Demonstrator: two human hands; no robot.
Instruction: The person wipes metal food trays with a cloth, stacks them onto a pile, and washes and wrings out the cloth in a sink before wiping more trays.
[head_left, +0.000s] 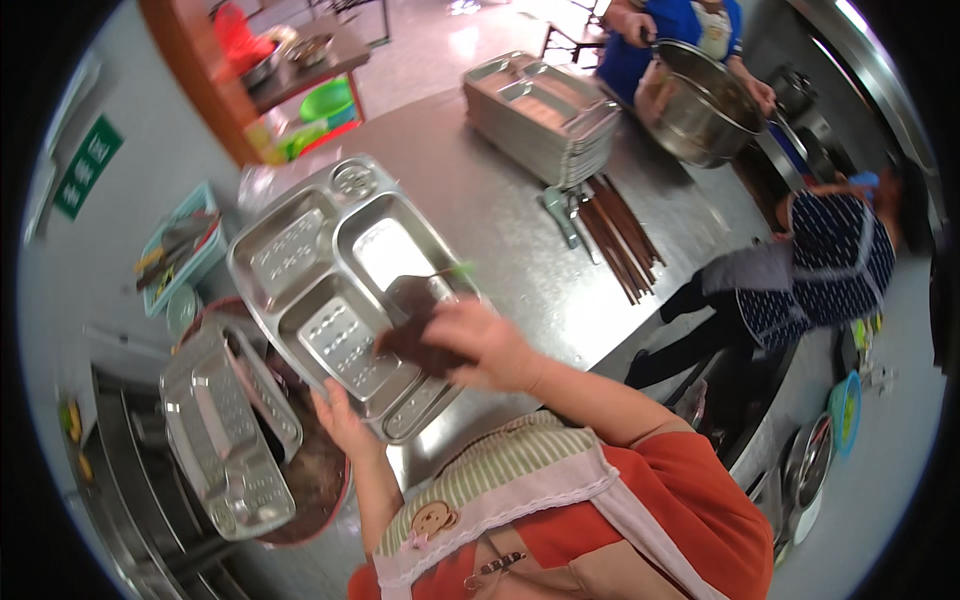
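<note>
My left hand (343, 420) grips the near lower edge of a stainless steel compartment tray (330, 255), which is tilted above the metal table. Over the tray's lower right compartments, my right hand (487, 341) holds a dark brown cloth (409, 345). Both hand and cloth are blurred, and they hide part of the tray. A small green blur shows beside the cloth; I cannot tell what it is. To the left, more compartment trays (214, 427) lean in a red-rimmed basin (346, 491) of murky liquid.
A stack of compartment trays (517, 139) stands on the steel table (420, 165), near brown chopsticks (615, 244) and a green-handled utensil (559, 214). Beyond it, a person in blue holds a large steel pot (675, 112). Another person (810, 262) stands right. A turquoise basket (187, 266) holds utensils.
</note>
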